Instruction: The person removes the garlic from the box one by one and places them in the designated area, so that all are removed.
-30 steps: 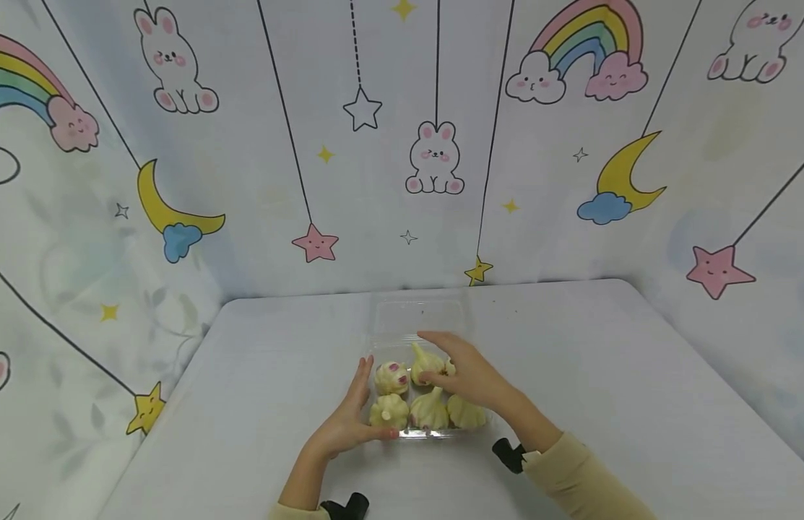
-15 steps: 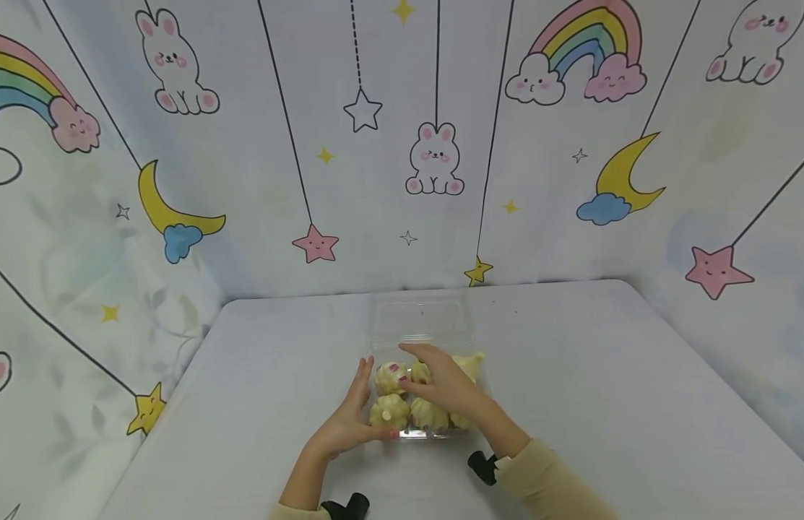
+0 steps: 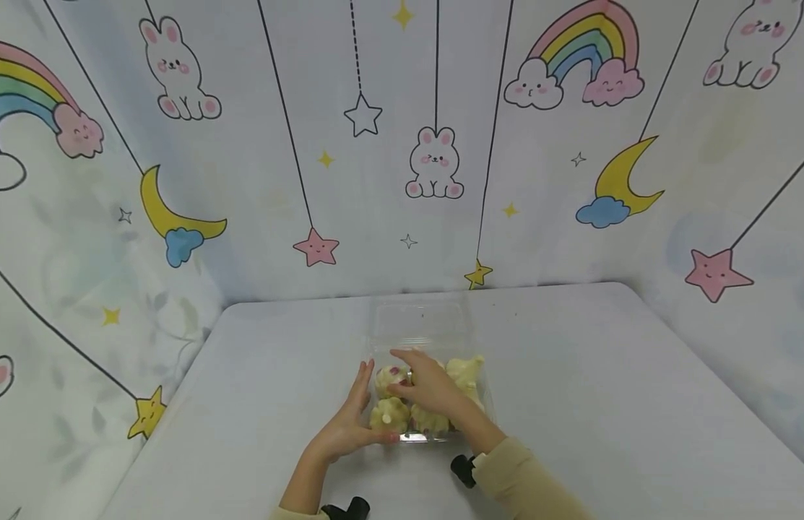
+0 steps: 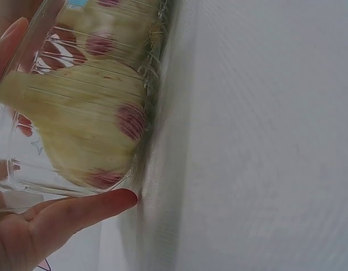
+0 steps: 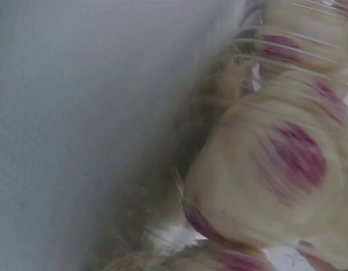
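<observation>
A clear plastic box, its lid laid back, holds several garlic bulbs in two rows. My left hand braces the box's front left corner, its fingers straight along the left side and its thumb on the front wall. In the left wrist view the thumb touches the clear wall near a garlic bulb. My right hand lies over the bulbs, thumb and fingers spread beside the back left garlic bulb. It covers most of the back middle bulb. Purple-marked garlic fills the right wrist view.
The box stands on a white-covered table, around its middle. Behind the table hangs a printed cloth with rabbits, stars and moons. Black wrist mounts sit under the wrists.
My right hand has moved left across the bulbs, from the middle towards the back left one, uncovering the back right bulb. My left hand has stayed at the box corner.
</observation>
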Available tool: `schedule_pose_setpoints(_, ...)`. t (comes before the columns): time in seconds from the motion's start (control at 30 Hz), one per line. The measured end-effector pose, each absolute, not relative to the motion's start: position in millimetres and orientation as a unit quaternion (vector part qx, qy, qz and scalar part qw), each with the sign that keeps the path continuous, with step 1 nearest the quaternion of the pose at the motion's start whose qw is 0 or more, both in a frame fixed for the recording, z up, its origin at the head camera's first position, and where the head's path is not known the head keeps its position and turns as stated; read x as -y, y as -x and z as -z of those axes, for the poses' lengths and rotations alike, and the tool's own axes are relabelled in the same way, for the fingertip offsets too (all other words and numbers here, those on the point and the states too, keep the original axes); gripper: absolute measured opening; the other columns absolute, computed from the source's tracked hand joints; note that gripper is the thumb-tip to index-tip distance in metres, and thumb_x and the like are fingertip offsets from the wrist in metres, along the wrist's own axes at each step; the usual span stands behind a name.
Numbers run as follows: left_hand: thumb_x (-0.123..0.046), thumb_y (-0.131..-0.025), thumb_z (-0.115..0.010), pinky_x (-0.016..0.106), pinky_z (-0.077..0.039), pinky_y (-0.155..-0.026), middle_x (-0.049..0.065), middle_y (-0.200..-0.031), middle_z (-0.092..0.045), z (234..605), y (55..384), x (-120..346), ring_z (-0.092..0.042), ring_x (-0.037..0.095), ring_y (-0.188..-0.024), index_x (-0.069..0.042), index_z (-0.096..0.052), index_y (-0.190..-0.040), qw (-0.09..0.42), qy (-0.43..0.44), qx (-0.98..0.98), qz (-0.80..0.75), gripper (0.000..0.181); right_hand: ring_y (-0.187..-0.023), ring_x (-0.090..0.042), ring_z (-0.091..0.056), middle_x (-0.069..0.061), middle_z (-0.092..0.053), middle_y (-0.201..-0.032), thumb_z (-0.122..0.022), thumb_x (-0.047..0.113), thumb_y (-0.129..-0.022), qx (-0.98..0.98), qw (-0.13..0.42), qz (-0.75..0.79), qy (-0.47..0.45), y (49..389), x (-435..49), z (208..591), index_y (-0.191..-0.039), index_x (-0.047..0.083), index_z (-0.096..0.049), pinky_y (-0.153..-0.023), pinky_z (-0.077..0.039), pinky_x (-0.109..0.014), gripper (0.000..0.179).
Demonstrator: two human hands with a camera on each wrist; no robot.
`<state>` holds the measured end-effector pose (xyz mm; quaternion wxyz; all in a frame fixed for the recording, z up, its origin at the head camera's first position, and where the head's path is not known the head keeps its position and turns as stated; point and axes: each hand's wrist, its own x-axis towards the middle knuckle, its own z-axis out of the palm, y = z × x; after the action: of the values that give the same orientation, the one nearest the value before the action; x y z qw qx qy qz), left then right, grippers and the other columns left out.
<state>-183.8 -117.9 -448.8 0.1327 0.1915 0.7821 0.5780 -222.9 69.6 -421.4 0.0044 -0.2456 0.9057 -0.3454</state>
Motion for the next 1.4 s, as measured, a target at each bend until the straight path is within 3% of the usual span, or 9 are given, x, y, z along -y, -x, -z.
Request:
schedule_pose_setpoints(0.13, -0.013, -0.07, -0.08, 0.066, -0.019, -0.097, 0.015, -0.148, 0.022, 450, 183, 118, -0.01, 0.053, -0.129, -0.026, 0.005, -0.147, 0.133, -0.194, -0.781, -0.578, 0.116, -0.13, -0.038, -0.028, -0.012, -0.046, -0.136, -0.066, 0.031, -0.084, -0.91, 0.001, 0.339, 0.24, 225, -67, 427, -0.133, 0.007, -0.045, -0.098, -0.032, -0.055, 0.059)
schedule_pose_setpoints(0.43, -0.012, -0.069, -0.08, 0.067, -0.018, -0.097, 0.015, -0.148, 0.022, 449, 184, 118, -0.009, 0.053, -0.129, -0.026, 0.006, -0.147, 0.131, -0.194, -0.782, -0.577, 0.116, -0.127, -0.038, -0.034, -0.011, -0.048, -0.133, -0.067, 0.036, -0.082, -0.93, 0.01, 0.294, 0.22, 228, -57, 424, -0.133, 0.009, -0.047, -0.094, -0.038, -0.053, 0.061)
schedule_pose_setpoints(0.73, -0.01, -0.069, -0.079, 0.064, -0.017, -0.099, 0.015, -0.148, 0.022, 449, 184, 117, -0.008, 0.052, -0.13, -0.023, 0.005, -0.148, 0.133, -0.192, -0.779, -0.582, 0.116, -0.103, -0.027, -0.056, -0.014, -0.053, -0.125, -0.068, 0.032, -0.081, -0.943, 0.028, 0.256, 0.211, 231, -48, 424, -0.13, 0.008, -0.051, -0.077, -0.05, -0.04, 0.057)
schedule_pose_setpoints(1.17, -0.008, -0.068, -0.08, 0.061, -0.015, -0.102, 0.015, -0.149, 0.021, 448, 184, 117, -0.007, 0.051, -0.13, -0.022, 0.005, -0.148, 0.132, -0.19, -0.777, -0.586, 0.117, -0.09, -0.026, -0.06, -0.01, -0.062, -0.106, -0.074, 0.029, -0.075, -0.955, -0.004, 0.21, 0.208, 233, -41, 429, -0.117, 0.009, -0.06, -0.07, -0.051, -0.039, 0.049)
schedule_pose_setpoints(1.4, -0.009, -0.069, -0.079, 0.062, -0.016, -0.101, 0.014, -0.148, 0.023, 448, 183, 117, -0.007, 0.051, -0.131, -0.022, 0.005, -0.148, 0.138, -0.191, -0.772, -0.59, 0.116, -0.08, -0.023, -0.056, -0.011, -0.057, -0.101, -0.075, 0.027, -0.074, -0.951, -0.019, 0.229, 0.208, 231, -42, 430, -0.111, 0.01, -0.058, -0.066, -0.049, -0.039, 0.044)
